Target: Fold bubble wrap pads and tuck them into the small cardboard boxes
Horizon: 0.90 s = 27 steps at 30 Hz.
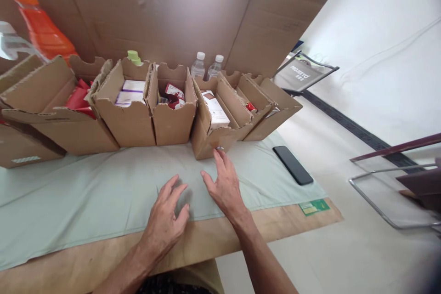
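Right now your right hand [225,188] is stretched toward the cardboard box [205,146] third from the right in the row, its longest fingertips at the front face beside a small pale mark; you are either touching the card or just short of it, and I cannot tell which. Your thumb stands well away from those fingers, and nothing sits between them. Your left hand [168,213] is near the front edge of the table, over the pale green cloth [103,202], with its fingers loosely parted, lightly bent and holding nothing. That box in front of you sits on the cloth, turned at an angle and jutting a little forward of its neighbours, with a white carton [217,112] inside. Just to its left, you have a box [174,126] with dark red packets, and then another [132,126] with white and purple packs. Behind the row, two clear bottles [198,68] stand before a tall cardboard panel [172,9]. Off to your right, a black phone [292,165] lies on the cloth, and a green card [314,207] lies near the table's corner.
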Each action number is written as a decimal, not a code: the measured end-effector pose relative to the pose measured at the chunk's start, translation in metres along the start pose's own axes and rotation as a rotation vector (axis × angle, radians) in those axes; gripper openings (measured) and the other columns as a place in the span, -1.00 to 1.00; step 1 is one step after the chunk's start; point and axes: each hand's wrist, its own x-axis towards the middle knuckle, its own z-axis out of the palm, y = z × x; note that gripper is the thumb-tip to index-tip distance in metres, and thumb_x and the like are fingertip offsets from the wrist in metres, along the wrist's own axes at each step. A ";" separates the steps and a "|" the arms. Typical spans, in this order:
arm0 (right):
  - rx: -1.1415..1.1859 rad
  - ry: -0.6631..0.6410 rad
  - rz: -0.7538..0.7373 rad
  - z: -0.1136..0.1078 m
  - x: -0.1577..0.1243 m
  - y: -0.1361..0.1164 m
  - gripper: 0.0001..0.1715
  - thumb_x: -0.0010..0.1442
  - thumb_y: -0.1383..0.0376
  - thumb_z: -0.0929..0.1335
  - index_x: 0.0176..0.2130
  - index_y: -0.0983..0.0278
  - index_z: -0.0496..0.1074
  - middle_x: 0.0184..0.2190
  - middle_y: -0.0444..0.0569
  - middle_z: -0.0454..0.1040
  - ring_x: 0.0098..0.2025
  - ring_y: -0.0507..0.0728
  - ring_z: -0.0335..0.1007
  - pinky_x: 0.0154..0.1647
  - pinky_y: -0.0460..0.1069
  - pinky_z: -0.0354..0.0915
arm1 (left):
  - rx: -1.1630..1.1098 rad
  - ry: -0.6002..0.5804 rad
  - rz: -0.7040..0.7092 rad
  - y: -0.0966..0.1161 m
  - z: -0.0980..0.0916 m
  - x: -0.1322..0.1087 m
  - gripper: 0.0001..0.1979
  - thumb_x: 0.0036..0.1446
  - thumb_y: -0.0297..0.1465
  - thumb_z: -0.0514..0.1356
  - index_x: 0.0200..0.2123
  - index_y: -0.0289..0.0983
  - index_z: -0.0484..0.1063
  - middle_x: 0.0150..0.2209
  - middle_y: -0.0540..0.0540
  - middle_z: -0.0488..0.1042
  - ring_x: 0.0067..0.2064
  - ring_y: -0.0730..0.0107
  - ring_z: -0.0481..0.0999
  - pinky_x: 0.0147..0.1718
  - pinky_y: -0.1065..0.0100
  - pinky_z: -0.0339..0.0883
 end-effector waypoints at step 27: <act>0.272 -0.130 -0.200 -0.025 0.103 -0.069 -0.28 0.31 0.29 0.33 0.40 0.21 0.22 -0.21 -0.12 0.63 -0.35 0.06 0.51 -0.15 0.01 0.45 | 0.129 0.069 0.168 -0.001 0.006 0.003 -0.60 0.23 -0.50 0.14 0.11 -0.30 0.54 0.31 -0.44 0.39 0.30 -0.17 0.45 0.19 -0.23 0.47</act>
